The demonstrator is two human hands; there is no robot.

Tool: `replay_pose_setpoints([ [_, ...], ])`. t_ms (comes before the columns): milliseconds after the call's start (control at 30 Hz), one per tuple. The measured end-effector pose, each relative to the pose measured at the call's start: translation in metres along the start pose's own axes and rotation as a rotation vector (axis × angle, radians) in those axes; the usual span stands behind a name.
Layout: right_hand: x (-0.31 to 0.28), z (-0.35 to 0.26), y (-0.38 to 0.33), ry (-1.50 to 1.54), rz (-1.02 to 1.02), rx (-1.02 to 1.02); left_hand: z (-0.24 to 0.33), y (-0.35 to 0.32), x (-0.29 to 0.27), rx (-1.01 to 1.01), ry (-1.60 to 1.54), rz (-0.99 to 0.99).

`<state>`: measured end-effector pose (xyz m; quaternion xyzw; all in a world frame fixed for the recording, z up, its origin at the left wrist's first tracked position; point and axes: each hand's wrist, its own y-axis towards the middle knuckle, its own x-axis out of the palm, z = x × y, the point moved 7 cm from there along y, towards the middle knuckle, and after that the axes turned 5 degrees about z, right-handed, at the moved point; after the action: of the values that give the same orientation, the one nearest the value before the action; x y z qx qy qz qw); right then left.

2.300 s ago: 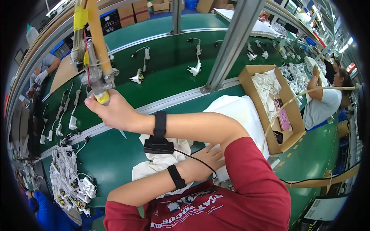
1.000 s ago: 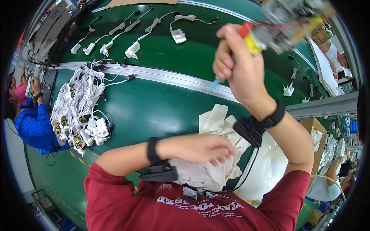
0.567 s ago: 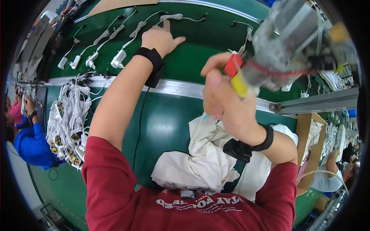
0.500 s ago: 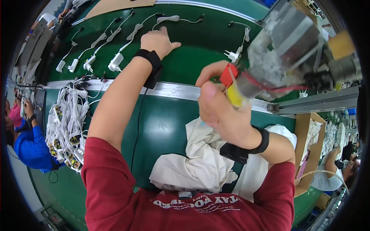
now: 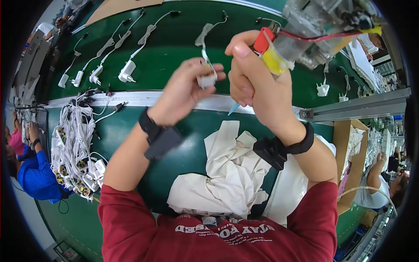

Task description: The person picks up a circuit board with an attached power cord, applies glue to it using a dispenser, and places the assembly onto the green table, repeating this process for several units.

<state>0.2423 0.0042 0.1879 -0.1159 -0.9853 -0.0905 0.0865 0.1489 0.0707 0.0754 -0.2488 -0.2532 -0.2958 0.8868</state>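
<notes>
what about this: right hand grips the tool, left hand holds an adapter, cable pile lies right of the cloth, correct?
Wrong side: in the head view, the cable pile lies left of the cloth. The right hand does grip the tool, and the left hand holds an adapter.

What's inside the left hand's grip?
The left hand holds a white plug, slightly blurred; its cord leads toward the picture's top. Whatever part the hand covers can't be seen.
</notes>
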Motion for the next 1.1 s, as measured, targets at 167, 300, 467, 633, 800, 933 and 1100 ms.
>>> replay_pose_setpoints([
  [167, 0.024, 0.023, 0.001, 0.008, 0.028, 0.036, -0.063, -0.037, -0.020, -0.155, -0.191, -0.010],
  [300, 0.041, 0.046, 0.024, -0.054, 0.098, -0.014, -0.077, -0.047, -0.042, -0.238, -0.187, -0.085],
  [467, 0.062, 0.072, 0.041, -0.044, 0.064, -0.001, -0.078, -0.041, -0.064, -0.237, -0.108, -0.286],
  [633, 0.061, 0.090, 0.054, -0.081, 0.002, 0.000, -0.077, -0.024, -0.084, -0.150, -0.115, -0.318],
  [800, 0.059, 0.104, 0.060, -0.106, -0.021, 0.023, -0.073, -0.012, -0.093, -0.128, -0.141, -0.298],
  [933, 0.055, 0.115, 0.061, -0.084, -0.040, 0.030, -0.079, -0.008, -0.097, -0.123, -0.158, -0.296],
  [1100, 0.053, 0.117, 0.058, -0.075, -0.079, 0.020, -0.083, -0.007, -0.096, -0.132, -0.160, -0.298],
])
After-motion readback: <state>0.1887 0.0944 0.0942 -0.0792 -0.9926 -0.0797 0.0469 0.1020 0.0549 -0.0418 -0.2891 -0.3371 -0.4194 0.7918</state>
